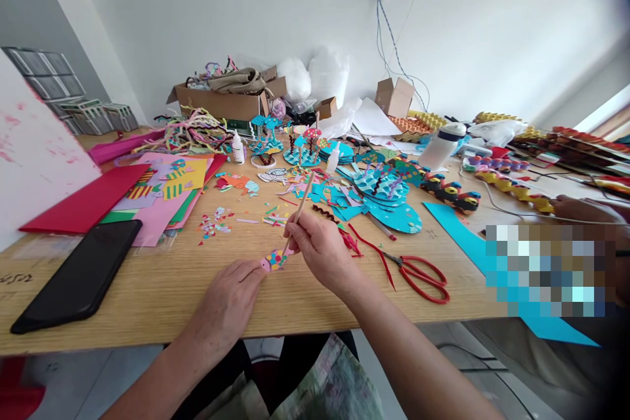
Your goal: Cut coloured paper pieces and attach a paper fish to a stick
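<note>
A small paper fish [275, 260] with coloured dots lies near the table's front edge. The fingers of my left hand [235, 295] are together and press on its left end. Closed round a thin wooden stick [306, 195], my right hand [319, 246] holds it slanting, its lower tip on the fish. Behind the hands are tiny coloured paper scraps [215, 223]. To the right of my right hand lie a red strip [377, 251] and red-handled scissors [426, 277].
A black phone [81, 275] and coloured paper sheets [93, 193] lie left. Glue bottles [238, 148], blue paper crafts [381, 190], a shaker bottle [440, 146] and boxes [221, 102] stand farther back. At right, a person's hand [583, 208] is near painted egg-carton strips [514, 189].
</note>
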A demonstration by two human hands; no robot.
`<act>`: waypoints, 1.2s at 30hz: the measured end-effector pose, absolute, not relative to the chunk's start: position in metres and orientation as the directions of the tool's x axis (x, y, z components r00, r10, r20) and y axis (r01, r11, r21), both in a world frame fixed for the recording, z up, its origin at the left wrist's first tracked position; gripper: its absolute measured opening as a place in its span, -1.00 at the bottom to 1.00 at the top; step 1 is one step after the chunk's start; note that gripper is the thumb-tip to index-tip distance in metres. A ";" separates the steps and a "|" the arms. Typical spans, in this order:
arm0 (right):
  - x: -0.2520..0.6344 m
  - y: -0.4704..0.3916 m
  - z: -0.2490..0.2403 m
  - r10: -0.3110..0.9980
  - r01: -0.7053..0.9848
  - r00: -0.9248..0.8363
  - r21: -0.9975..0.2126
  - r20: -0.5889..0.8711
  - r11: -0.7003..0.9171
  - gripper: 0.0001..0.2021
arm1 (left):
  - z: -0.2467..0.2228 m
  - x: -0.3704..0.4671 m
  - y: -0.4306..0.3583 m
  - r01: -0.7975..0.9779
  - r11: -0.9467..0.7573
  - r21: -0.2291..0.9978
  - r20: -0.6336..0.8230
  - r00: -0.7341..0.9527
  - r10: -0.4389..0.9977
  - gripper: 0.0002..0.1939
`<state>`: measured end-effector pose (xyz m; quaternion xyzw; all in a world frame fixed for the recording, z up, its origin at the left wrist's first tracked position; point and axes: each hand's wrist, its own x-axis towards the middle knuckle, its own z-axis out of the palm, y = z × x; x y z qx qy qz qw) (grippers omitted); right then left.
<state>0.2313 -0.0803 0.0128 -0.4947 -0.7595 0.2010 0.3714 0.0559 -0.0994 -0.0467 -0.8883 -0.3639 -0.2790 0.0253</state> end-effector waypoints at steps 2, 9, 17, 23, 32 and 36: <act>0.231 -0.080 0.013 0.901 0.603 -0.231 -0.673 0.367 0.429 -0.83 | -0.047 0.056 -0.100 0.663 -0.733 0.154 0.517 0.578 0.632 -0.70; 0.231 -0.078 0.010 0.902 0.607 -0.232 -0.671 0.363 0.426 -0.83 | -0.048 0.056 -0.100 0.665 -0.729 0.161 0.515 0.574 0.637 -0.72; 0.234 -0.079 0.006 0.892 0.587 -0.221 -0.676 0.394 0.444 -0.83 | -0.049 0.056 -0.099 0.664 -0.737 0.126 0.546 0.574 0.610 -0.72; 0.236 -0.080 0.005 0.897 0.590 -0.208 -0.681 0.390 0.433 -0.83 | -0.050 0.055 -0.098 0.665 -0.735 0.128 0.547 0.571 0.612 -0.73; 0.236 -0.078 0.002 0.898 0.582 -0.204 -0.690 0.389 0.431 -0.82 | -0.052 0.055 -0.099 0.664 -0.738 0.116 0.555 0.573 0.603 -0.73; 0.235 -0.078 0.001 0.897 0.576 -0.197 -0.694 0.396 0.433 -0.82 | -0.052 0.055 -0.098 0.665 -0.737 0.120 0.552 0.572 0.606 -0.73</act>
